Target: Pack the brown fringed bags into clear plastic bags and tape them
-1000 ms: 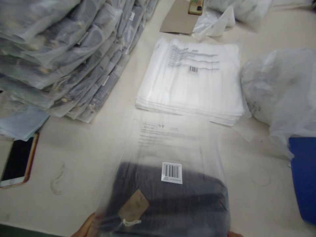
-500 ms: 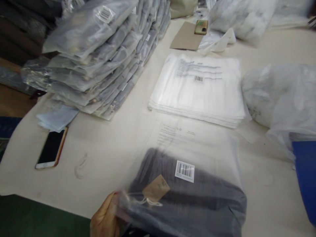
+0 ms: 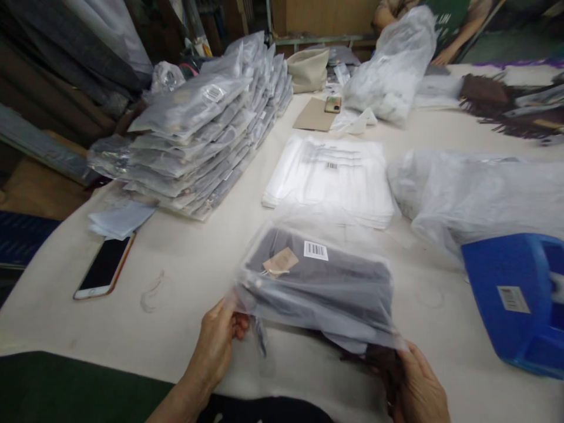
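Observation:
A frosted plastic bag (image 3: 348,329) lies before me with a folded dark grey cloth (image 3: 352,276) inside. A white barcode sticker (image 3: 316,250) is on the bag, and a brown paper tag (image 3: 281,262) on a white string shows through it. My left hand (image 3: 218,338) pinches the near left corner of the bag. At the near right corner, my right hand (image 3: 420,379) grips the bag's edge, its fingers partly hidden. Dark fringe (image 3: 388,364) hangs from the near opening beside my right hand. Beyond the bag lies a stack of flat white bags (image 3: 330,182).
Bagged grey goods (image 3: 189,111) are piled at the left, behind a phone (image 3: 106,267) and pale blue papers (image 3: 121,218). On the right are a blue plastic holder (image 3: 506,294) and a bulky clear bag (image 3: 484,188). Across the table, a person's arm (image 3: 467,32) shows.
The view has lifted and widened, showing more of the far side. My right hand has come into view at the bag's near right corner. My left hand still holds the left corner.

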`<state>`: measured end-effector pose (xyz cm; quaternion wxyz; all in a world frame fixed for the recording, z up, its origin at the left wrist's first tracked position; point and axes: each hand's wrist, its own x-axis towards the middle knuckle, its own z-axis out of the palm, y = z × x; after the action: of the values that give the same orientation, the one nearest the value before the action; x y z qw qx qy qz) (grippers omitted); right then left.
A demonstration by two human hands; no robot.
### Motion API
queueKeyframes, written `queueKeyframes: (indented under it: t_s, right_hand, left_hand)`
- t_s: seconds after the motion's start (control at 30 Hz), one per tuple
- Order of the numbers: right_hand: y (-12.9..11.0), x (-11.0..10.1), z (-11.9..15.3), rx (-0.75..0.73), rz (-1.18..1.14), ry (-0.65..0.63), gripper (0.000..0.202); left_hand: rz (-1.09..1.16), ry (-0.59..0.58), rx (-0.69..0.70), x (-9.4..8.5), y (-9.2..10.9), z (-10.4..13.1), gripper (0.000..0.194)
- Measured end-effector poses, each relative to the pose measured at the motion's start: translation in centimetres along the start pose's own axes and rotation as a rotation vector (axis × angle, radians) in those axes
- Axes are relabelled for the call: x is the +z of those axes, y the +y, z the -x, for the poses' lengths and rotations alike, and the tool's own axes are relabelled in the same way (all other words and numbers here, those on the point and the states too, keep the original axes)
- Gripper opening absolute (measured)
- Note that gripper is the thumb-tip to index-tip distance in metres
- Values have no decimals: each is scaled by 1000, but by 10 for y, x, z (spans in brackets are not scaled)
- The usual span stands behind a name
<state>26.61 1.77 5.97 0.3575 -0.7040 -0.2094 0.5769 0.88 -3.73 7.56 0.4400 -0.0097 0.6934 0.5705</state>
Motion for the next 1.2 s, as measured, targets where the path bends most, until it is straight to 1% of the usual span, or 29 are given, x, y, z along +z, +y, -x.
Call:
queueKeyframes:
  t_s: [0.03, 0.1, 0.2, 0.27, 0.37, 0.5, 0.6, 0.7, 0.77, 0.87, 0.97, 1.07, 1.13, 1.2]
  right_hand:
    - [-4, 6, -3, 2, -113, -25, 45]
    - [-7, 16, -6, -5, -295, -69, 45]
    - [-3, 24, -11, -22, -457, -137, 37]
    - [0, 27, -13, -68, -546, -192, 31]
    - [3, 29, -18, -135, -614, -240, 24]
    - [5, 26, -23, -254, -591, -309, 17]
    - [5, 21, -30, -351, -512, -348, 19]
    - [3, 19, -40, -374, -439, -321, 26]
    - [2, 19, -46, -377, -419, -291, 28]
    - [4, 21, -52, -396, -368, -281, 30]
    - [10, 23, -55, -437, -289, -272, 32]
    - [15, 25, -59, -457, -255, -301, 32]
    - [15, 24, -61, -431, -268, -307, 33]
    - [14, 22, -62, -367, -289, -287, 35]
  left_hand:
    - [-16, -36, 0, 4, 0, 0, 36]
    - [22, -116, -17, 13, -1, -1, 37]
    - [130, -203, -50, 26, -1, -6, 27]
    - [194, -207, -66, 35, 0, -10, 22]
    - [324, -169, -89, 47, 2, -16, 23]
    - [483, -150, -123, 60, 4, -21, 24]
    - [493, -138, -105, 70, 2, -24, 25]
    - [469, -154, -70, 81, 0, -28, 25]
    - [437, -183, -26, 88, -3, -30, 23]
    - [340, -242, 31, 95, -8, -33, 18]
    - [232, -305, 16, 100, -11, -37, 17]
    - [166, -363, -16, 102, -8, -41, 15]
    - [129, -396, -18, 103, -6, -42, 15]
    - [91, -422, 0, 103, -4, -41, 16]
